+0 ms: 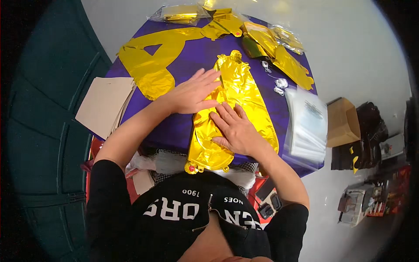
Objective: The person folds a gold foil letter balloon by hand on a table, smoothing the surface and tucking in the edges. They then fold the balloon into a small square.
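A shiny gold foil balloon (251,100), flat and folded lengthwise, lies on the purple-covered table (187,65) with its lower end at the edge near my body. My left hand (194,92) rests across its left side with fingers stretched out. Lower down, my right hand (238,131) lies flat on the foil with fingers spread. Neither hand grips anything. To the left is another flat gold foil balloon (168,41) with a triangular hole, shaped like a letter or numeral.
Cardboard sheets (104,102) overhang the left edge. Clear plastic bags (307,122) lie at the right, near white string bundles (280,85). More gold foil (266,41) and packaged foil (181,15) lie at the back. A cardboard box (342,122) stands beyond the right edge.
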The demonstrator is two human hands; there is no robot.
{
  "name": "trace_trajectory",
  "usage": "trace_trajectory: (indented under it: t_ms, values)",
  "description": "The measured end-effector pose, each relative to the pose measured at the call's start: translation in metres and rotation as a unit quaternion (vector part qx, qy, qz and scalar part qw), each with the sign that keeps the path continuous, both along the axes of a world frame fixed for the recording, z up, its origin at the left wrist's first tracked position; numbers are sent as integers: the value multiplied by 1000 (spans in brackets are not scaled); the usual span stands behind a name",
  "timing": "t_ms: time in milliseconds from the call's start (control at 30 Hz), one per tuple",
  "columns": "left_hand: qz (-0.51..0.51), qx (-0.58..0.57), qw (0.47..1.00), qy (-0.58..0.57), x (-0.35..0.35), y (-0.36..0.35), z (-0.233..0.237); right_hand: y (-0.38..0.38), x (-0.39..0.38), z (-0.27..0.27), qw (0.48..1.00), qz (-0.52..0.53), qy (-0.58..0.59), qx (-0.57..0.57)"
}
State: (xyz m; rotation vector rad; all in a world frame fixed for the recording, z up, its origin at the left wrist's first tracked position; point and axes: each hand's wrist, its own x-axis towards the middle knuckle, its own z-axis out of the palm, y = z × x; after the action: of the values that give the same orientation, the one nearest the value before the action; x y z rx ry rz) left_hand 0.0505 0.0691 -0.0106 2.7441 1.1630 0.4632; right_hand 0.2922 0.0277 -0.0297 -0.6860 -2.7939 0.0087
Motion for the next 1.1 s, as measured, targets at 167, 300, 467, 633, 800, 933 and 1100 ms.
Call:
trace_trajectory:
  t_ms: [167,300,467,633,800,933,1100]
  values:
    - [14,-24,999,37,24,-7,-20,1,-2,0,1000,0,-10,-23]
    - [25,-15,999,41,28,-14,-36,5,9,19,998,25,57,-15]
    - [23,30,998,58,30,-21,-35,0,62,36,959,-269,88,3]
    - [16,20,999,43,29,-24,-31,-32,97,26,920,-381,-87,14]
    - [12,17,999,32,29,-25,-29,-30,100,4,918,-395,-27,-8]
    - [10,15,999,35,29,-26,-30,-23,100,-4,920,-391,-2,-32]
    - [10,11,999,30,28,-26,-31,-23,85,34,866,-419,161,-218]
